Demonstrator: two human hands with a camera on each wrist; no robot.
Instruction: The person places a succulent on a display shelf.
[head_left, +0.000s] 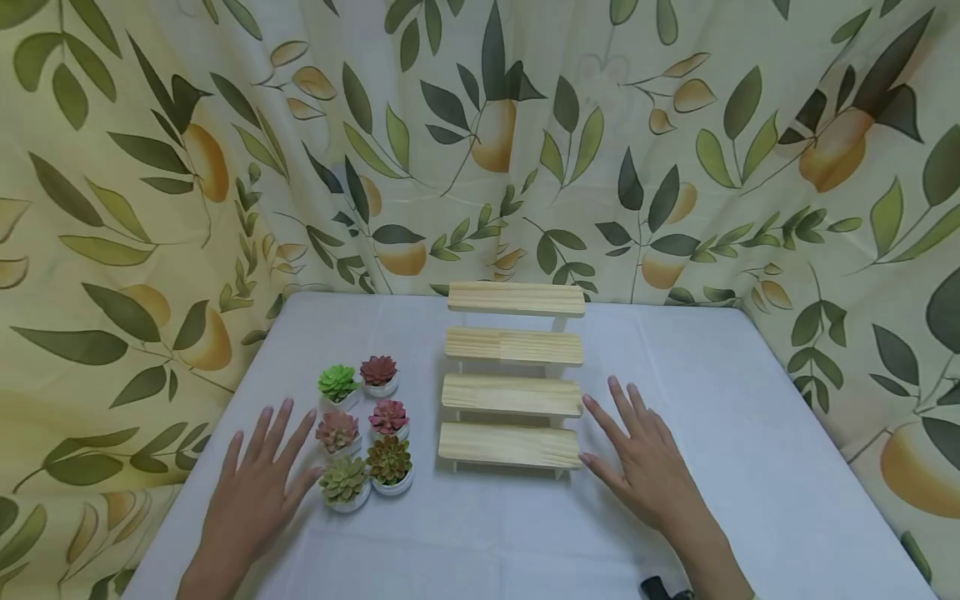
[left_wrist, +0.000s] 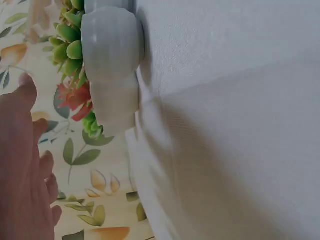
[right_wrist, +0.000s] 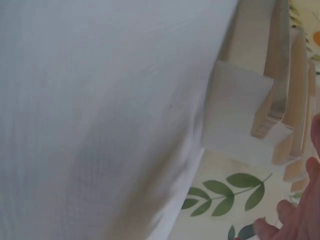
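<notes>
My left hand (head_left: 253, 492) is spread with fingers straight, just left of several small potted succulents, holding nothing. Nearest to it are a pink succulent (head_left: 337, 431) and a pale green one (head_left: 344, 481). Behind them stand a bright green succulent (head_left: 337, 382) and a dark red one (head_left: 378, 370); a rosy one (head_left: 389, 416) and a brownish-green one (head_left: 390, 460) fill the right side. White pots (left_wrist: 112, 45) show closely in the left wrist view. Fingers apart, my right hand (head_left: 647, 467) is beside the right end of a four-step wooden shelf (head_left: 510, 444); contact is unclear.
White cloth covers the table (head_left: 487, 533). White supports (right_wrist: 235, 107) carry the shelf's planks. A leaf-and-fruit patterned curtain (head_left: 465, 192) hangs behind and beside the table. At the front edge, near my right forearm, is a small black object (head_left: 654, 588).
</notes>
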